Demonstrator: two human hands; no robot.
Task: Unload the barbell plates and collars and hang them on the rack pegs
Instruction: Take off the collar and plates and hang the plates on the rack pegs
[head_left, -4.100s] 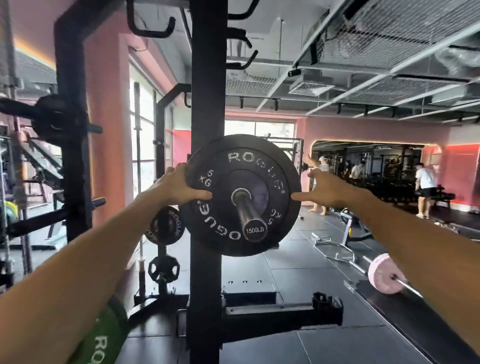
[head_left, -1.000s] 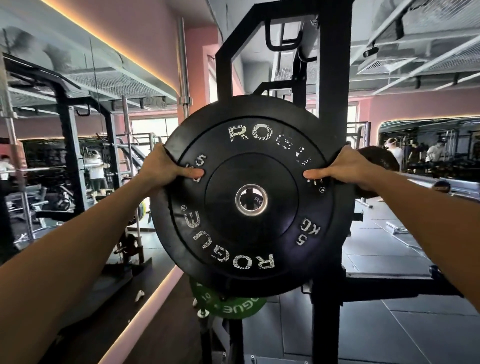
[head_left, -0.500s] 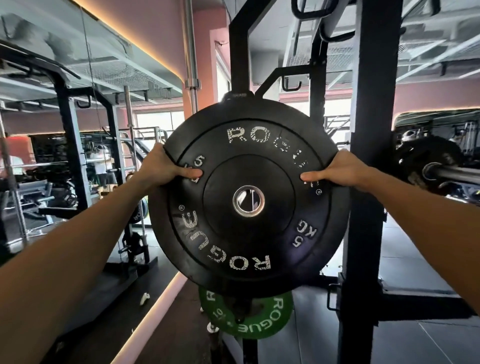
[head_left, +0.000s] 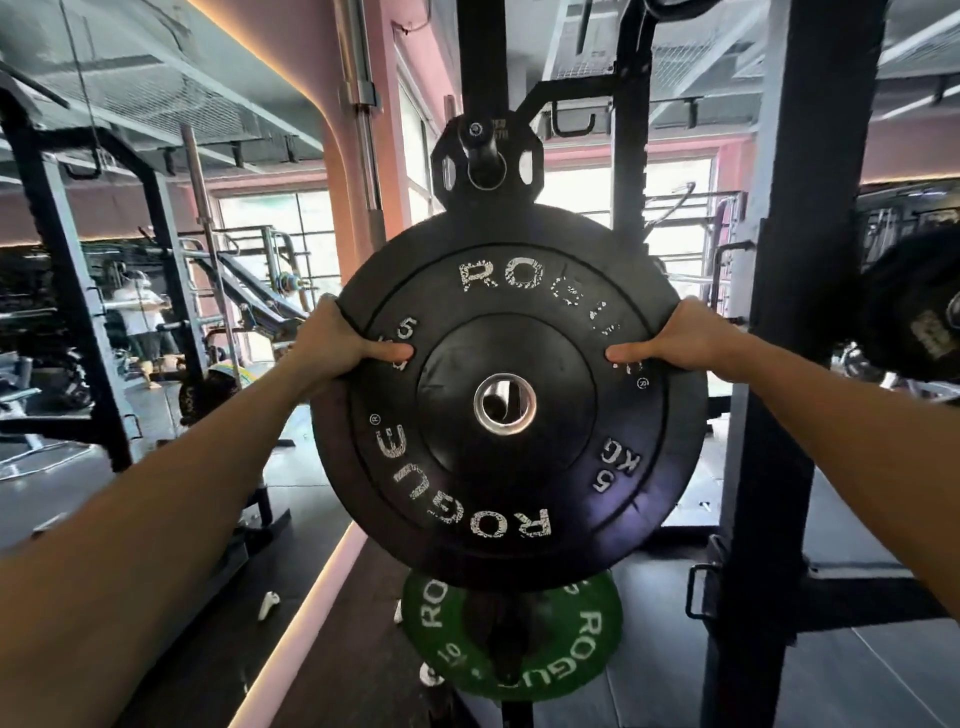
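Both hands, left hand (head_left: 332, 345) and right hand (head_left: 685, 340), are gripping the black plate (head_left: 509, 400) by opposite rim edges, holding it upright before the rack upright (head_left: 480, 62), probably lining its centre hole (head_left: 505, 404) onto a peg.

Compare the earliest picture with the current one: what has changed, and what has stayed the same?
The black plate has come off the barbell sleeve and been carried to the rack, above the green plate. Both hands, left and right, still grip its rim.

Plate (head_left: 511, 467) between hands — before the upright (head_left: 480, 67), above another plate (head_left: 587, 649).
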